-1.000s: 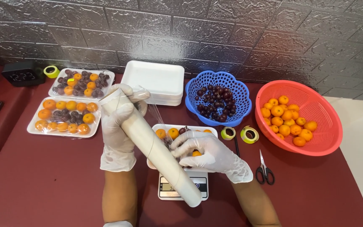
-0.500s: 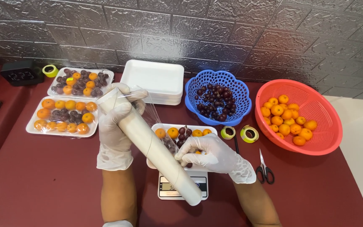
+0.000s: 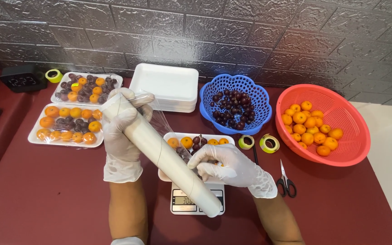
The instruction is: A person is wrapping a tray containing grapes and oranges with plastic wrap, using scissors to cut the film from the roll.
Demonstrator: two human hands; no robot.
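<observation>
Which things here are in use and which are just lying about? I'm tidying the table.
In use: left hand gripping the cling film roll; right hand on the fruit tray, atop the scale.

Lying about: scissors, tape rolls, blue basket, red basket, empty trays.

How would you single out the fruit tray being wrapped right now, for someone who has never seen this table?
Start at the dark red table and find the small digital scale at its front middle. The white foam tray sits on it, under the right hand and the cling film roll. The two finished trays lie at the left, already wrapped; this one alone sits on the scale.
</observation>
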